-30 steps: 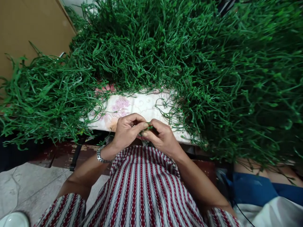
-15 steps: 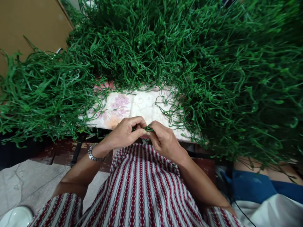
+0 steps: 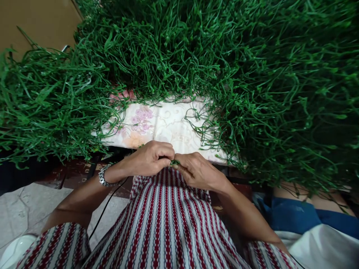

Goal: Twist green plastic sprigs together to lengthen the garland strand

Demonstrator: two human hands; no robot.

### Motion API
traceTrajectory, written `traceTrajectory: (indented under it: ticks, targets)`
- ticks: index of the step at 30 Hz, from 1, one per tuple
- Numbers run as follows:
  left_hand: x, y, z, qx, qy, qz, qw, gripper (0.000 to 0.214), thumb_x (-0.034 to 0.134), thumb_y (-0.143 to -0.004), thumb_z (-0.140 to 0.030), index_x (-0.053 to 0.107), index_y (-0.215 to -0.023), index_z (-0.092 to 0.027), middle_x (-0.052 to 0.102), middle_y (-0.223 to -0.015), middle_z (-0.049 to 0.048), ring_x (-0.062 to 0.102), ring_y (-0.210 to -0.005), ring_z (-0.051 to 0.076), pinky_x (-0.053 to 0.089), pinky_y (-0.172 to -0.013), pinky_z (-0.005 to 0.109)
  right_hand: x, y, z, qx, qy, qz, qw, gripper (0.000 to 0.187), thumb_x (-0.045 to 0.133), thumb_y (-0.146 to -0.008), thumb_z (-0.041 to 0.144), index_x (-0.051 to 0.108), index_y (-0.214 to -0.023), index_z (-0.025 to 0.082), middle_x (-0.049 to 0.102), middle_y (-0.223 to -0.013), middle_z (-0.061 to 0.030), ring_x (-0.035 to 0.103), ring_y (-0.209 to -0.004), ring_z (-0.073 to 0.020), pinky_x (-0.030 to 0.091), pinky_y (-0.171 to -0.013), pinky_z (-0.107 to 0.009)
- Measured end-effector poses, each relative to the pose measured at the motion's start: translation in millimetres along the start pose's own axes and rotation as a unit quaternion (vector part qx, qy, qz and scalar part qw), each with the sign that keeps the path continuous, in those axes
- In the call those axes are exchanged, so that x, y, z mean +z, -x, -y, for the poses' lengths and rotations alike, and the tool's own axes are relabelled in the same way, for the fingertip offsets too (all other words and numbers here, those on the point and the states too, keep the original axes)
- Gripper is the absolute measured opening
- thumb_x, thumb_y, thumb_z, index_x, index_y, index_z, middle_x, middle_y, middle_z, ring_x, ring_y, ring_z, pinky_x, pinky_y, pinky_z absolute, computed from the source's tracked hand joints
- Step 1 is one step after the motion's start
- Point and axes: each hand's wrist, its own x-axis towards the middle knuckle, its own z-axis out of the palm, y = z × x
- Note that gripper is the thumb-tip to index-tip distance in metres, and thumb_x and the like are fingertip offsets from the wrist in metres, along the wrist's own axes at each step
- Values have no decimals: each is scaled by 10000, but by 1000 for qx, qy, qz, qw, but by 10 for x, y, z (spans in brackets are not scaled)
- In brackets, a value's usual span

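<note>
In the head view, the only one there is, the left hand (image 3: 151,158) and the right hand (image 3: 198,172) meet just above the lap, fingertips touching. Between them sits a small green piece (image 3: 175,163). Both hands are curled tight and pinch it from either side, the left thumb and forefinger on its left end and the right fingertips on its right end. Its long axis appears to run roughly left to right, from one hand to the other, but so little of it shows that I cannot tell its full shape. Neither hand is nearer, since the piece lies right at the meeting point. A metal wristwatch (image 3: 103,176) is on the left wrist, and a thin black cable (image 3: 106,209) runs down beside that forearm. Beyond the hands lies a flowered cloth (image 3: 159,127), ringed on three sides by a deep heap of green strands (image 3: 252,74). A red-and-white striped garment (image 3: 165,224) covers the lap. At the right edge is another person's bare leg (image 3: 308,196) on a blue cloth (image 3: 294,220). No brand, label or writing can be read anywhere.
</note>
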Motion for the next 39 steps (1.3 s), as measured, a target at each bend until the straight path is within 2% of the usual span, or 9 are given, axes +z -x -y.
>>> traceTrajectory:
  ticks: [7,12,14,16,18,20,24,32,39]
  targets:
    - [45,101,-109,63,14,165,984,241,458,-749,-63,400,-535,-158,436,-567,-21,416,-556,91,311,-561,241,31,4,-34,-156,-103,144,972,161,441,-756,55,466,-640,163,480,-595,32,371,-526,-71,289,-530,-205]
    - [-6,180,-123,67,46,205,975,237,471,-761,-64,459,-542,-152,485,-562,-11,417,-529,85,322,-527,232,-98,135,-18,-171,-130,181,960,158,466,-742,41,477,-654,172,503,-613,39,408,-537,-68,289,-522,-207]
    - [-86,198,-69,13,111,153,982,178,509,-779,-108,556,-611,-146,543,-608,3,468,-553,85,357,-536,215,-205,183,-55,-125,-186,103,969,149,444,-832,114,504,-709,172,505,-614,34,438,-537,-69,314,-520,-197]
    - [-154,186,-13,-54,198,42,978,115,582,-765,-177,611,-659,-141,570,-618,9,494,-556,87,382,-533,211,-291,185,-95,-49,-222,-29,973,187,405,-900,206,539,-777,163,530,-643,15,469,-550,-74,341,-522,-192]
    - [-182,139,18,-95,286,-79,950,126,663,-714,-242,628,-650,-139,578,-593,7,507,-545,93,400,-527,217,-319,134,-110,6,-214,-143,966,223,394,-920,273,572,-850,157,571,-703,-10,499,-588,-85,364,-537,-195]
    - [-170,65,17,-115,354,-166,913,176,721,-655,-282,628,-631,-135,584,-564,3,518,-514,93,408,-509,217,-282,46,-88,24,-191,-191,963,232,405,-918,299,589,-913,159,593,-730,-15,511,-599,-91,382,-554,-198]
    - [-96,-65,-10,-137,397,-230,878,219,760,-609,-292,621,-615,-123,570,-506,-15,516,-444,72,399,-475,192,-108,-130,-3,42,-166,-200,965,254,414,-917,287,563,-1071,150,630,-766,-20,537,-598,-88,416,-581,-194]
    - [61,-67,61,-135,335,-307,880,146,723,-662,-254,636,-646,-138,572,-535,-18,499,-504,77,391,-507,197,116,-207,-10,38,-172,-201,964,269,458,-895,263,536,-1122,141,650,-851,-45,589,-680,-100,463,-629,-200]
    - [177,-89,102,-22,280,-364,888,75,725,-660,-164,654,-642,-179,515,-682,-14,477,-676,91,374,-606,209,305,-250,-23,95,-318,-258,907,244,546,-840,366,597,-931,145,601,-732,-10,555,-632,-99,484,-623,-218]
